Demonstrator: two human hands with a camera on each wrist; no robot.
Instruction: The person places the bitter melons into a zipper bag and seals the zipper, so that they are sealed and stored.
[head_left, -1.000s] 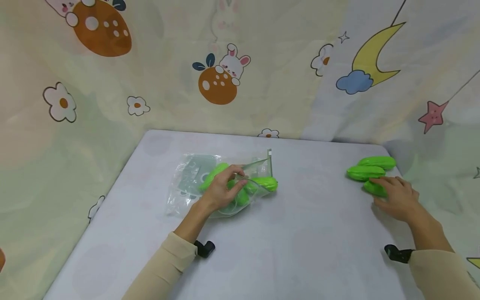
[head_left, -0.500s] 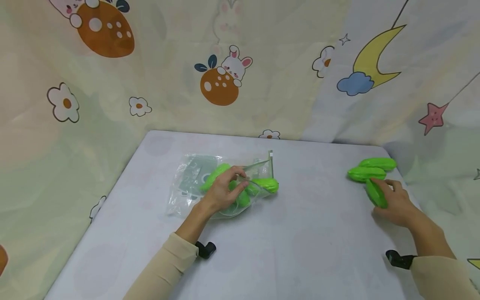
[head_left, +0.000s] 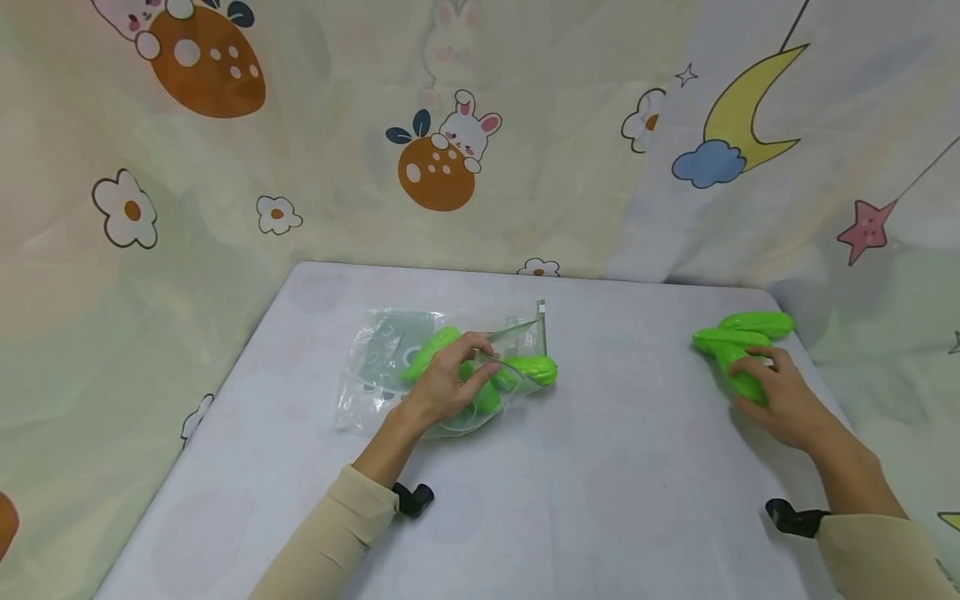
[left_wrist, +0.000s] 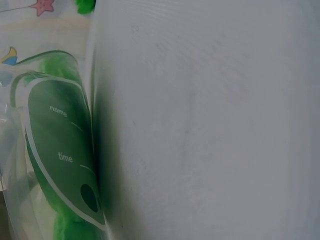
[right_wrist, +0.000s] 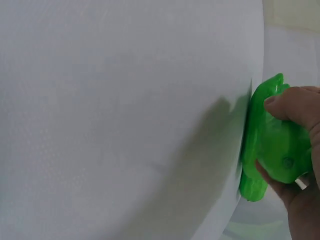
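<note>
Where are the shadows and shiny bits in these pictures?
Head view: glints on the plastic zip bag, soft shadow by the right hand; right wrist view: a wide shadow across the white tabletop; left wrist view: shade beside the bag.

The white table [head_left: 600, 483] bears a clear bag [head_left: 393, 350] beneath the left hand's [head_left: 444, 385] fingers and two green gourds [head_left: 757, 323] just beyond the right hand's [head_left: 787, 402].

Pale cartoon-print backdrop [head_left: 562, 167], white table [head_left: 630, 467]
</note>
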